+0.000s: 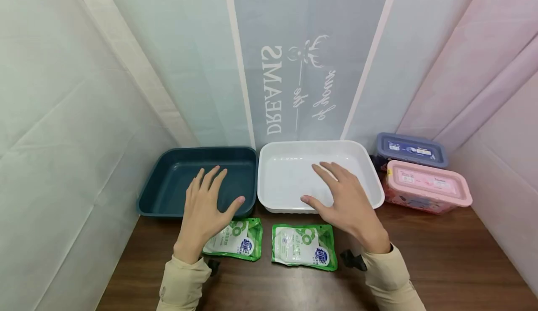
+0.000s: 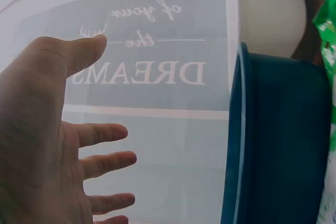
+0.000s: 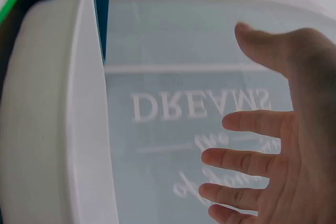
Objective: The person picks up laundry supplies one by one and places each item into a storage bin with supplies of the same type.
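Note:
Fingers spread, my left hand [image 1: 207, 208] hovers over the dark teal tray [image 1: 168, 208] and holds nothing. My right hand [image 1: 346, 199], also spread and holding nothing, is above the white tray [image 1: 277, 175]. Both wrist views show the fingers apart with no object between them. In front of the trays lie two green and white pouches on the table. The left pouch [image 1: 245, 245] is partly hidden under my left hand and wrist. The right pouch [image 1: 300, 245] lies flat between my hands and shows fully.
To the right of the white tray are a blue lidded box [image 1: 412, 150] and, nearer, a pink lidded box [image 1: 428, 182]. A printed curtain [image 1: 201, 59] hangs behind the trays. The brown wooden table [image 1: 454, 255] extends in front. Black straps [image 1: 353, 259] hang near each wrist.

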A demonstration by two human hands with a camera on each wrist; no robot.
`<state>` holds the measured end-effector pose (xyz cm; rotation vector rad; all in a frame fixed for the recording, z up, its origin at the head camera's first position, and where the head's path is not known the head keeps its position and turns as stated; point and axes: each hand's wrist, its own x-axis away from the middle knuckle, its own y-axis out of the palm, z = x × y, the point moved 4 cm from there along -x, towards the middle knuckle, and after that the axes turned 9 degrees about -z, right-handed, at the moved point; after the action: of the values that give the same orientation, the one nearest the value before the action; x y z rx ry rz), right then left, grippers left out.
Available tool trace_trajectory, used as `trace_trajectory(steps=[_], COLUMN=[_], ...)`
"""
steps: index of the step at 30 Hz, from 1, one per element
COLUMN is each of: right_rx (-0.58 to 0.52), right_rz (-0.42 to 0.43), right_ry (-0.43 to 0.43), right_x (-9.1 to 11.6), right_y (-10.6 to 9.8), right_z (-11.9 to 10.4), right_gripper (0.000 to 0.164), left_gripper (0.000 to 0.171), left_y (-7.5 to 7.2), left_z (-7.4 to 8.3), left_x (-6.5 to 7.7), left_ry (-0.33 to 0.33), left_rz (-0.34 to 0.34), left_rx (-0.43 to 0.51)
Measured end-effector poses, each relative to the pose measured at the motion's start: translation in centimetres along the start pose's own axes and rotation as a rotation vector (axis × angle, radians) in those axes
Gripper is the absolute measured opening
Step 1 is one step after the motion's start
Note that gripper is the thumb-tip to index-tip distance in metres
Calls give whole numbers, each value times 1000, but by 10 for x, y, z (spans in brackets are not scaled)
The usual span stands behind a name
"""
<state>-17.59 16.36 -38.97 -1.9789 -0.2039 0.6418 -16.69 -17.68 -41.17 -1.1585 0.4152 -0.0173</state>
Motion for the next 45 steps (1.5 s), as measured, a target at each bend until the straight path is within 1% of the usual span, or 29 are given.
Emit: trace_trajectory(steps=[2,5,10,14,17,20,22,24,29,30,31,33,37,41,43,45], right_rx=[-35,-99,-185,-229,-276,-331,-362,-391,-421,-424,-423,-420,-400,-369,-346,-321], right_rz=[-16,-72,-187,-247,-280,-320,-352,-388,-449,-458,-469,-489,-511,-524,-543,-569], right_ry=[-13,-13,-11,-26,-38,-48,-59,-77,-138,-142,-143,-128,-118,-141,-145,-154], right_x=[0,0,0,-1,-2,-2,-1,0,1,1,1,2,5,7,8,9], right_y=[5,13,30,43,52,62,70,78,94,97,99,105,115,124,129,133], right_z=[-7,-18,-35,-45,-50,-55,-58,-62,-72,-73,-74,-75,-78,-80,-81,-83], right_gripper=[70,62,59,57,55,55,55,55,50,50,49,47,46,45,45,47], left_gripper=[79,72,62,56,47,39,34,30,22,21,19,17,11,6,10,18], left_y=[0,1,5,7,10,15,19,22,19,18,17,18,21,21,21,23], left_z=[0,-3,-7,-7,-8,-8,-7,-8,-5,-4,-3,-1,1,2,2,2], left_x=[5,14,24,30,32,33,34,35,35,34,34,33,34,36,37,39], left_ry=[14,26,49,60,50,40,47,61,119,121,119,104,51,13,-2,-19], left_rz=[1,-3,-45,-116,-182,-249,-276,-276,-183,-178,-185,-224,-306,-354,-392,-441], left_rx=[9,18,26,41,44,30,18,0,-25,-20,-13,5,35,48,62,88])
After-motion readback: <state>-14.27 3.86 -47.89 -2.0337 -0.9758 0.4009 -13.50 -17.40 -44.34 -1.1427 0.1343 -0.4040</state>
